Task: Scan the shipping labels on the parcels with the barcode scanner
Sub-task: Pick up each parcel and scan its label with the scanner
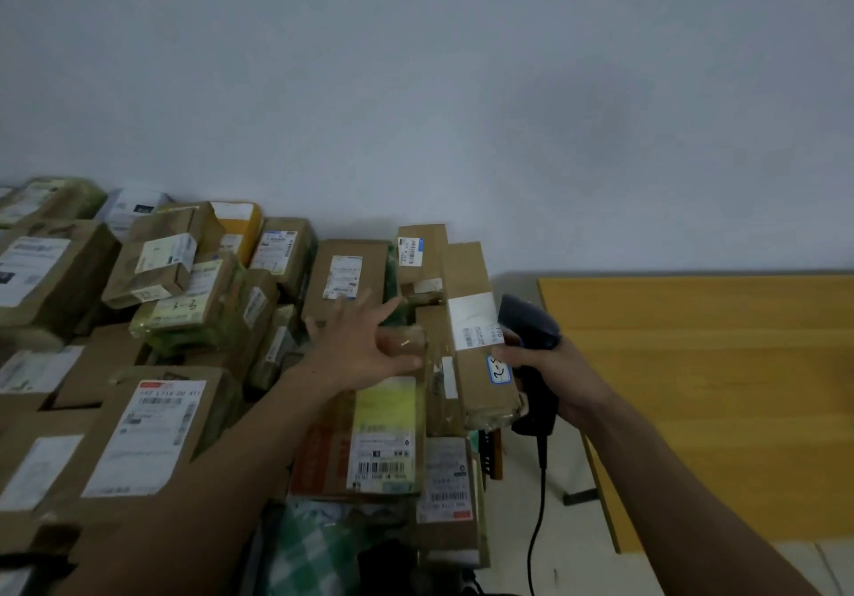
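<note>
1. The right hand (554, 369) has its fingers (506, 355) wrapped tight around the handle of the barcode scanner (531, 318). I think it is held like this so the dark head can point at a label.
2. Just to the left of those fingers lies a long brown parcel (480, 394). Its white shipping label (476, 320) faces up, right beside the scanner head. That makes it easy to read.
3. The left hand (365, 348) is not holding anything. Its fingers (358, 306) are spread wide over the parcels (157, 433). I think it is reaching out to pick or turn the next one.
4. Under the spread fingers sits a small brown box (404, 339). I cannot tell if the hand touches it.
5. Most parcels lie with their labels up, so they are ready to scan.
6. A black cable (538, 494) hangs down below the right fingers and runs off the bottom edge.
7. A yellow table (693, 387) stands off to the right of the right fingers.
8. The room is dim, so the label print is blurry. What the parcels rest on is hidden.
</note>
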Demonstrator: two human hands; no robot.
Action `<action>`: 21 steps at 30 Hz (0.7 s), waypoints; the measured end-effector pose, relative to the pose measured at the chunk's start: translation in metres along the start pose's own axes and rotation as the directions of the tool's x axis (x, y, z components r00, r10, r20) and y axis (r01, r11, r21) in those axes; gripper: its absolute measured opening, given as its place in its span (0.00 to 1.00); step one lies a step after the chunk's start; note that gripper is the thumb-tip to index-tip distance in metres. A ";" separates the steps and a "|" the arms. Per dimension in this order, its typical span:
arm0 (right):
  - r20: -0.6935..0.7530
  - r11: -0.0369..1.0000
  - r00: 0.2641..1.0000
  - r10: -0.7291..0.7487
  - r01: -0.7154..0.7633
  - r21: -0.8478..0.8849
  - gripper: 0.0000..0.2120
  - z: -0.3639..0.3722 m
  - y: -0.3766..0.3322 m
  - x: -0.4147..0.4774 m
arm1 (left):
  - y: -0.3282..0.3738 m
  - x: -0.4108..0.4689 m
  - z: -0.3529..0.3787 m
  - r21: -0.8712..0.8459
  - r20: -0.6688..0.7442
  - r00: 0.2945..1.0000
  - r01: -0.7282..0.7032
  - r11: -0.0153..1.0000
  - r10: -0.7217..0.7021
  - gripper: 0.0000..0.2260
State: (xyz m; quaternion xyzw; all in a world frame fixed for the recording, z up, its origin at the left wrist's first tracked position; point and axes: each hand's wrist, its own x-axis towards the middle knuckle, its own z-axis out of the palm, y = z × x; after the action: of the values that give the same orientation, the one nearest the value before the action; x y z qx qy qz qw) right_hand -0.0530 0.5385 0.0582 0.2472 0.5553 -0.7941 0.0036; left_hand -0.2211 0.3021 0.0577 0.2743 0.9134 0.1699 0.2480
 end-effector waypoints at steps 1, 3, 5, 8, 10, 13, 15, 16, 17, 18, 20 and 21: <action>0.015 1.000 1.000 0.017 -0.017 -0.010 0.20 -0.002 0.003 -0.001 | -0.007 0.001 0.009 0.005 0.024 0.999 0.031 1.000 -0.031 0.54; 0.037 0.999 0.998 0.049 -0.048 -0.025 0.19 -0.001 0.010 0.000 | -0.019 0.001 0.019 0.024 0.030 0.997 0.074 0.997 -0.075 0.59; 0.049 0.997 0.996 0.072 -0.070 -0.045 0.20 -0.003 0.018 0.002 | -0.022 0.004 0.022 0.015 0.019 0.997 0.075 0.997 -0.075 0.57; 0.045 0.994 0.993 0.107 -0.107 -0.014 0.19 -0.007 0.033 0.009 | -0.025 0.001 0.023 0.003 -0.033 0.998 0.059 0.998 -0.059 0.48; 0.040 0.993 0.992 0.119 -0.118 -0.019 0.21 -0.006 0.038 0.013 | -0.023 -0.001 0.022 -0.009 -0.056 0.997 0.057 0.998 -0.057 0.44; 0.016 0.994 0.994 0.110 -0.110 0.005 0.23 0.000 0.046 0.020 | -0.022 -0.005 0.021 -0.037 -0.063 0.996 0.058 0.998 -0.060 0.43; -0.013 0.995 0.996 0.094 -0.093 0.024 0.26 0.004 0.050 0.023 | -0.023 -0.007 0.020 -0.050 -0.062 0.996 0.059 0.997 -0.063 0.42; -0.022 0.997 0.997 0.078 -0.077 0.026 0.26 0.005 0.053 0.025 | -0.023 -0.008 0.020 -0.062 -0.062 0.996 0.060 0.996 -0.064 0.42; -0.023 0.997 0.997 0.067 -0.067 0.023 0.25 0.006 0.056 0.027 | -0.023 -0.009 0.021 -0.075 -0.062 0.996 0.061 0.995 -0.065 0.42; -0.023 0.998 0.998 0.065 -0.064 0.020 0.24 0.008 0.058 0.028 | -0.023 -0.010 0.021 -0.083 -0.062 0.996 0.061 0.995 -0.066 0.42; -0.034 0.996 0.996 0.080 -0.080 0.028 0.22 0.009 0.061 0.031 | -0.021 -0.011 0.020 -0.089 -0.067 0.996 0.059 0.994 -0.065 0.41; -0.041 0.996 0.995 0.088 -0.087 0.031 0.22 0.008 0.064 0.034 | -0.021 -0.012 0.020 -0.094 -0.068 0.995 0.061 0.994 -0.067 0.41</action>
State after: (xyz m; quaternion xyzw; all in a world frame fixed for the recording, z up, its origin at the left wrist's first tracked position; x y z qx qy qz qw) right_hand -0.0679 0.5156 -0.0093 0.2882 0.5321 -0.7958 0.0231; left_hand -0.2104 0.2824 0.0362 0.2270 0.9212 0.2133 0.2331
